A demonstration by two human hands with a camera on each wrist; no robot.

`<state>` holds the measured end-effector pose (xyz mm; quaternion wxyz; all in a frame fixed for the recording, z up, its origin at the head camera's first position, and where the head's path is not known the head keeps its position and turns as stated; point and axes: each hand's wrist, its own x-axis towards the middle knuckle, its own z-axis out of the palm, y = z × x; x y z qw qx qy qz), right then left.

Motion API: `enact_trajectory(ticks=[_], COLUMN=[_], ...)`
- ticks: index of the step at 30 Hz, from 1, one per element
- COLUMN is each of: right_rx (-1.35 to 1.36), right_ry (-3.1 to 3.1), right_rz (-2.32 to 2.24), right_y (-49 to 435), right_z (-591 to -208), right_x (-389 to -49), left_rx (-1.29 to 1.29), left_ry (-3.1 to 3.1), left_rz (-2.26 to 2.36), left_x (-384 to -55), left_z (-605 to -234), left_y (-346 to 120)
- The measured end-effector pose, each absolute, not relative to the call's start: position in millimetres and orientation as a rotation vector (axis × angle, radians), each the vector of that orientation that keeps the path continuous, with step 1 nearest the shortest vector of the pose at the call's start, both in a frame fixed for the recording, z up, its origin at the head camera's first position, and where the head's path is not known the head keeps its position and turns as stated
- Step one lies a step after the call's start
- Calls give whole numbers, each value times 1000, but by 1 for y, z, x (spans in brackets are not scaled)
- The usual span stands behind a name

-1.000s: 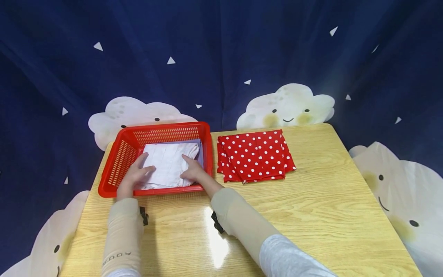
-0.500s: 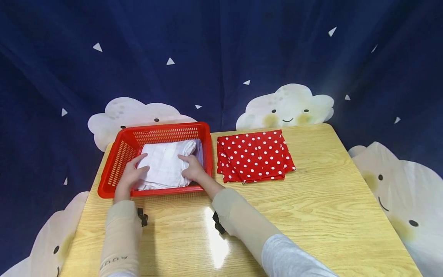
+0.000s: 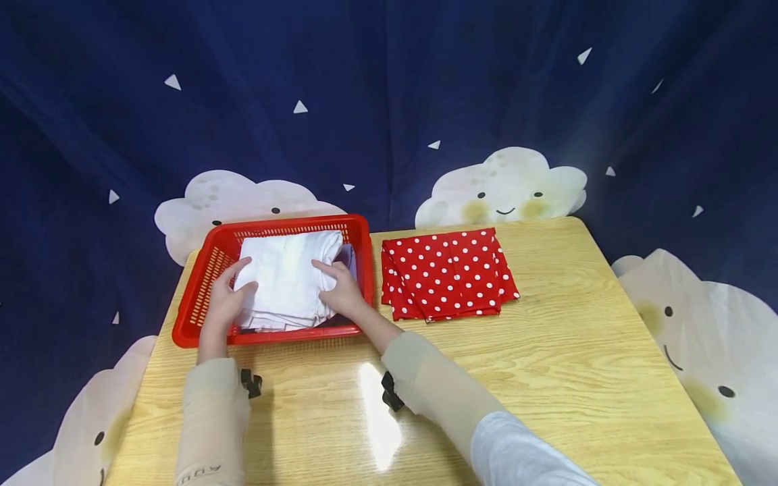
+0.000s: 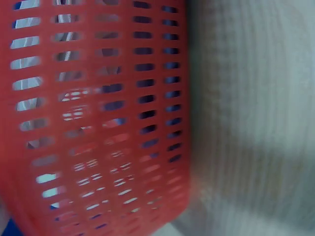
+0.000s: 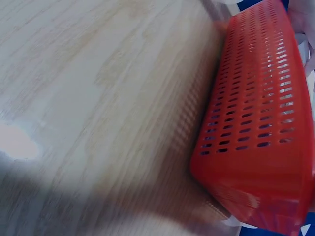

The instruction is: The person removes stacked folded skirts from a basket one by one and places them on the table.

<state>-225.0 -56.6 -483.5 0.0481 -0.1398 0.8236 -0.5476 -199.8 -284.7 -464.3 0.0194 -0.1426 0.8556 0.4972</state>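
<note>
Your left hand point(image 3: 226, 298) and right hand point(image 3: 344, 289), thumbs and forefingers spread apart, grip opposite sides of one folded white cloth point(image 3: 282, 273) inside one red basket point(image 3: 205, 287) (one purple cloth point(image 3: 348, 257) peeks out); one dotted red cloth point(image 3: 450, 273) lies beside it on the table point(image 3: 577, 351).

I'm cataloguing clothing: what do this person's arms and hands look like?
The left hand and right hand are bare. Beige arm sleeves are worn on both sides, the left one with partial dark lettering. A light grey sleeve shows farther up on the right. A small black fitting sits by each arm sleeve.
</note>
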Motion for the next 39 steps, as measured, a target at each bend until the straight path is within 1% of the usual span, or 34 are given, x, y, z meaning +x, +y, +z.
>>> enact_trajectory(ticks=[10,19,24,31,39], right_rx=[-459,-462,-506,-598,-658], right_ry=[2445,2409,2396,2383,2359], right_rz=[-1746,-1763,-1779,-1795,-1788], right_y=[-51,-51,-50,-51,-54], right_z=[-456,-428,-418,-419,-433], right_x=[-220,-201,-186,-161,-131], left_rx=[-279,-337,-318,-300,-354], left_ry=[2778,2779,2823,2807,2767], left_rz=[1568,1596,1567,1594,1597], left_x=[-187,-162,-145,-118,-88], left_z=[-430,-407,-396,-394,-410], left_y=[-286,-290,-294,-298,-302])
